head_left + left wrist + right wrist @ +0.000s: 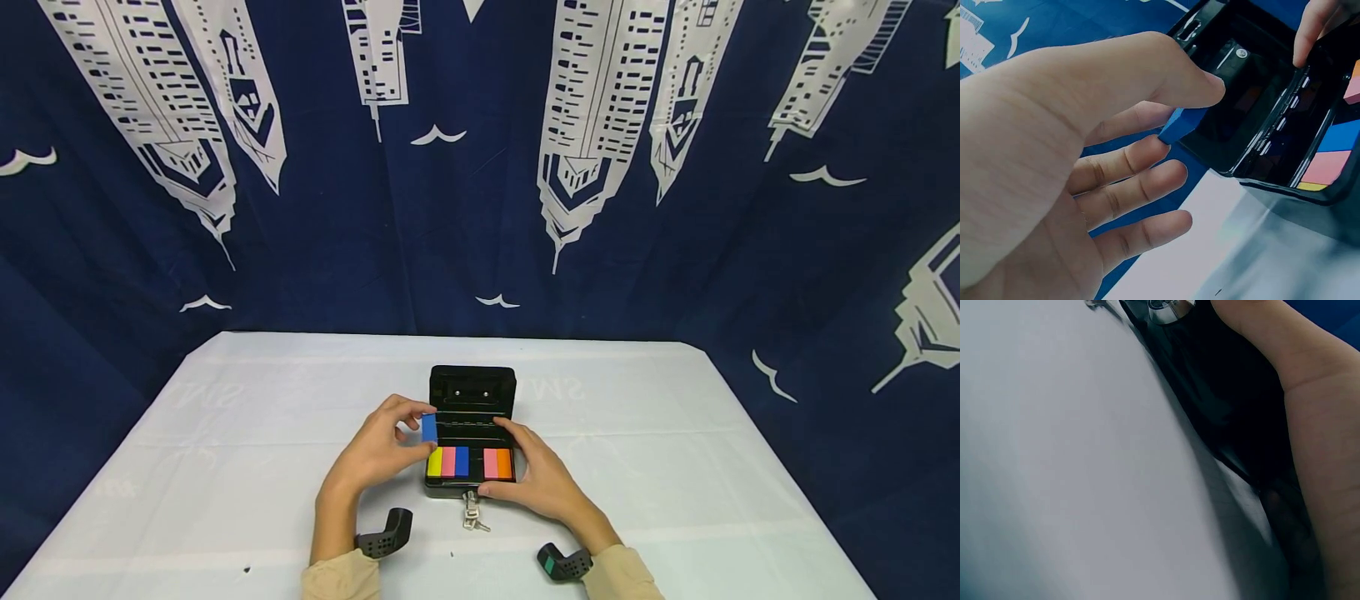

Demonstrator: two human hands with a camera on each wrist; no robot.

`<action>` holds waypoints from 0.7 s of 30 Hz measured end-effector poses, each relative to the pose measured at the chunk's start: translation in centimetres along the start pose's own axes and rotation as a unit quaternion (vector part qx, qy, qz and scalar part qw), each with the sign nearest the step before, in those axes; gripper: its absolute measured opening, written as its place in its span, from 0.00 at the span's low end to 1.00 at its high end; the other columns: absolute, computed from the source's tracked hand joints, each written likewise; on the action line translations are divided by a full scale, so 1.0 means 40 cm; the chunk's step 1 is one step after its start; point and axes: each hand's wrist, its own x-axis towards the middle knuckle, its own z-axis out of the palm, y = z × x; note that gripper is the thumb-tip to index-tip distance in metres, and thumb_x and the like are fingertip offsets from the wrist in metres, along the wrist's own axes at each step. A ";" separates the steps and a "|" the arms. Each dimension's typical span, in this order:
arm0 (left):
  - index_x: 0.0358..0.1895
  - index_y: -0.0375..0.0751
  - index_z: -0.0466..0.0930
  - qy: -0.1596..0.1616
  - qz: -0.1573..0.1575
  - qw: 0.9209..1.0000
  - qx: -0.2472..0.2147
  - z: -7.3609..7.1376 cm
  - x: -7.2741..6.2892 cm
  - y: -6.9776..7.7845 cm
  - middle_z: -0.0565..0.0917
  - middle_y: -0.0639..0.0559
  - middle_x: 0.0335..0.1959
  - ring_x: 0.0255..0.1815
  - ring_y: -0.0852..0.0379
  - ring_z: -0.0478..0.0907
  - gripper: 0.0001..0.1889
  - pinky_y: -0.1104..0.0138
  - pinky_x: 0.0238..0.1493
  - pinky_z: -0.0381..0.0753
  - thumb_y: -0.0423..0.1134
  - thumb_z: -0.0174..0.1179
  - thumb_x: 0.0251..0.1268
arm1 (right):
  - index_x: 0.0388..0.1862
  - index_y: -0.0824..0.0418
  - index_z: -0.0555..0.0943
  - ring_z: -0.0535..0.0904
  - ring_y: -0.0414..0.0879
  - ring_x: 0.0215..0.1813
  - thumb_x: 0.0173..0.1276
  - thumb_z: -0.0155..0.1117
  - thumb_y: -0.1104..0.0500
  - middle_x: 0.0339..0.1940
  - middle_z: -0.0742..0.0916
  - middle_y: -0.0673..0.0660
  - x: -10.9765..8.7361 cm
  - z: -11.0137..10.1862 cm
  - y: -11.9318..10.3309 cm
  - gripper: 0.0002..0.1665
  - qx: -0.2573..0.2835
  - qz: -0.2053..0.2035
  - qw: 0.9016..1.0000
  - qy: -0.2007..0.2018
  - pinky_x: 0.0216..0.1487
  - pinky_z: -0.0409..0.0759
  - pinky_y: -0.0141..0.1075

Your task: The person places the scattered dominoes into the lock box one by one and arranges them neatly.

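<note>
A black metal box (450, 492) stands on the table with its lid (472, 380) raised at the back. Inside lie a yellow block (435, 462), a pink one (448, 462) and a blue one (462, 462) side by side; past a gap come another pink block (491, 464) and an orange block (505, 464). My left hand (375, 450) pinches a separate blue block (1184, 124) between thumb and index finger, over the box's left edge. My right hand (543, 479) grips the box's right side, thumb at the front, a fingertip by the hinge.
A metal lock with keys (472, 512) hangs from the box front onto the white table (247, 450). Behind it hangs a dark blue curtain (337, 233) with white building prints. Each wrist wears a black camera band (386, 537).
</note>
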 end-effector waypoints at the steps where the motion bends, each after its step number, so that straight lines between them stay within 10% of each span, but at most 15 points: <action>1: 0.59 0.44 0.85 0.000 0.001 1.000 -0.001 0.002 0.001 0.001 0.79 0.54 0.48 0.46 0.57 0.75 0.23 0.63 0.48 0.80 0.34 0.74 0.57 | 0.79 0.41 0.66 0.71 0.57 0.74 0.47 0.82 0.30 0.77 0.74 0.56 0.000 0.000 -0.001 0.61 0.000 0.001 1.000 -0.001 0.71 0.71 0.65; 21: 0.58 0.37 0.83 -0.062 0.078 0.995 0.002 0.069 0.030 0.034 0.81 0.50 0.48 0.48 0.52 0.79 0.24 0.58 0.50 0.85 0.36 0.75 0.58 | 0.79 0.41 0.66 0.71 0.56 0.75 0.48 0.81 0.29 0.77 0.74 0.55 0.000 -0.004 -0.002 0.61 0.002 -0.007 1.000 -0.002 0.71 0.71 0.65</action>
